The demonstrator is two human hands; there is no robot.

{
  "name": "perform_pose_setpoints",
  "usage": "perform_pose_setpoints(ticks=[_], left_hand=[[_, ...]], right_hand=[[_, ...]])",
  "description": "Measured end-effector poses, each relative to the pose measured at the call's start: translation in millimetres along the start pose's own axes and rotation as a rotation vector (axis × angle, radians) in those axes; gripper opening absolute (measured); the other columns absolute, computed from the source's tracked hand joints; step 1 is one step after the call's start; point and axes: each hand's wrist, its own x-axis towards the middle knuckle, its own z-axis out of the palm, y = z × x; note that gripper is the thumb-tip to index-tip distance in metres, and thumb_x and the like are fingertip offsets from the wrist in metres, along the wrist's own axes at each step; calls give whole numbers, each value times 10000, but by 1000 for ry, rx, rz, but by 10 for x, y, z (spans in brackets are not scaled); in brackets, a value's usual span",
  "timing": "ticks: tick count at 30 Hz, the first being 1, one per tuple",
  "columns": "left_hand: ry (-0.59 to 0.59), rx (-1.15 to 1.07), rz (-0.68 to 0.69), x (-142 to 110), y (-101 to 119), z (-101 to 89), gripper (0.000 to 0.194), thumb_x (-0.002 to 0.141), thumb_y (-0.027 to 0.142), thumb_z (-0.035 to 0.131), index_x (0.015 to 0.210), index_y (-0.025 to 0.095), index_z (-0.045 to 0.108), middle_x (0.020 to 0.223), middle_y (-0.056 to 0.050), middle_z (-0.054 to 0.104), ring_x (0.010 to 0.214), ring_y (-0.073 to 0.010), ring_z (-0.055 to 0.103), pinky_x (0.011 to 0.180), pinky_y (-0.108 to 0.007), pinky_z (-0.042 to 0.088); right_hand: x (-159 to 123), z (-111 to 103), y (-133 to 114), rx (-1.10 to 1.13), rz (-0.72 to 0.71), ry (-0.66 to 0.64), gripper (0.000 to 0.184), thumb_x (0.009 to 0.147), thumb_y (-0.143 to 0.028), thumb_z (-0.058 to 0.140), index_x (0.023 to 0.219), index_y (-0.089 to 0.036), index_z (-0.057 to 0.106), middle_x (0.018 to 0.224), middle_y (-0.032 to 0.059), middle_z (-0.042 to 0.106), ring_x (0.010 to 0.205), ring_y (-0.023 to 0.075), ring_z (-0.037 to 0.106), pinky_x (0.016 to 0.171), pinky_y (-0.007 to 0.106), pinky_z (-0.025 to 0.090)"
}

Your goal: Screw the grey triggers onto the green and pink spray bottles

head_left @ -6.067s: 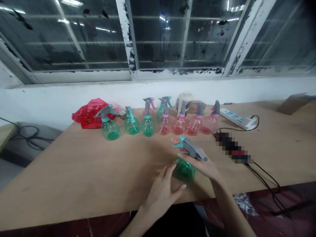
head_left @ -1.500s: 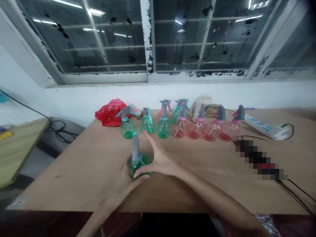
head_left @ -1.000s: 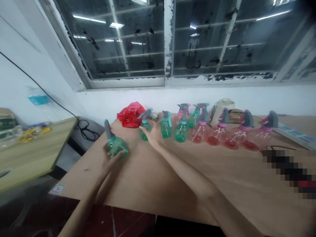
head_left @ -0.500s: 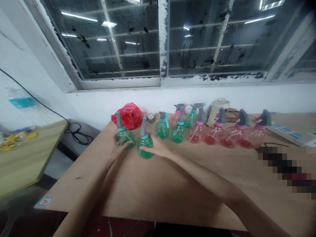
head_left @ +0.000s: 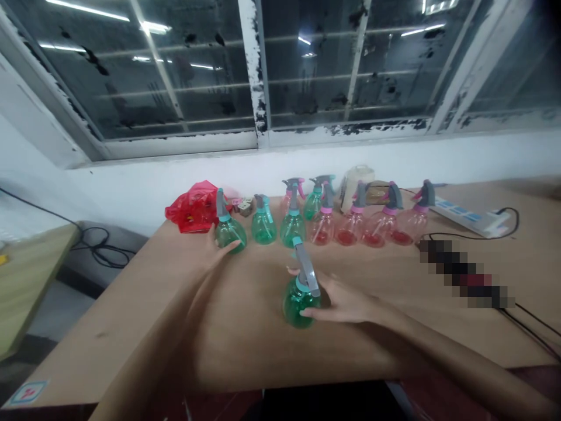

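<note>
My right hand (head_left: 346,301) is wrapped round a green spray bottle (head_left: 298,310) with a grey and turquoise trigger head, in front of the row; the bottle leans a little to the left. Farther left, my left hand (head_left: 213,251) grips a second green spray bottle (head_left: 230,235), its thumb across the front. That bottle stands at the row's left end. Beside it are two more green spray bottles, one at the left (head_left: 263,227) and one at the right (head_left: 292,229). Several pink spray bottles (head_left: 349,228) with red liquid continue the row to the right.
Behind the left hand lies a red plastic bag (head_left: 193,207). A pink bottle (head_left: 291,196), a green bottle (head_left: 314,202) and a whitish container (head_left: 357,184) stand at the back. A power strip (head_left: 471,216) and its cable lie on the wooden table (head_left: 245,351) at right.
My right hand has brought its green bottle toward me and to the right, away from the left one. My left hand still grips its bottle. The view has shifted right.
</note>
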Motion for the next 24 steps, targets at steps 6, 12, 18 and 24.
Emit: perform_pose_setpoints(ticks=[6, 12, 18, 24], left_hand=[[193, 93, -30, -449, -128, -201, 940, 628, 363, 793, 1392, 235, 260, 1253, -111, 482, 1241, -331, 465, 987, -498, 450], [84, 207, 57, -1393, -170, -100, 573, 750, 482, 654, 1219, 218, 458, 965, -48, 586, 902, -244, 622, 781, -409, 537], [-343, 310, 131, -1982, 247, 412, 315, 884, 342, 488, 1180, 235, 476, 981, -50, 615, 911, -214, 639, 812, -391, 523], [-563, 253, 197, -1886, 291, 809, 282, 865, 235, 480, 1147, 236, 484, 913, -27, 600, 793, -174, 620, 736, -329, 510]], right_hand=[[-184, -32, 1, 22, 216, 221, 768, 590, -525, 818, 1223, -241, 488, 1180, 102, 625, 1119, 336, 586, 943, 564, 461], [16, 129, -145, 67, 173, 481, 1079, 555, -538, 830, 1423, -253, 255, 1461, 159, 378, 1307, 366, 418, 1040, 606, 366], [343, 280, -278, 249, 113, 544, 450, 770, -370, 685, 1174, -234, 540, 986, 54, 666, 771, 214, 647, 718, 391, 543], [74, -24, -23, 116, 69, 700, 303, 747, -201, 595, 1048, -239, 605, 904, 24, 620, 749, 197, 600, 700, 346, 507]])
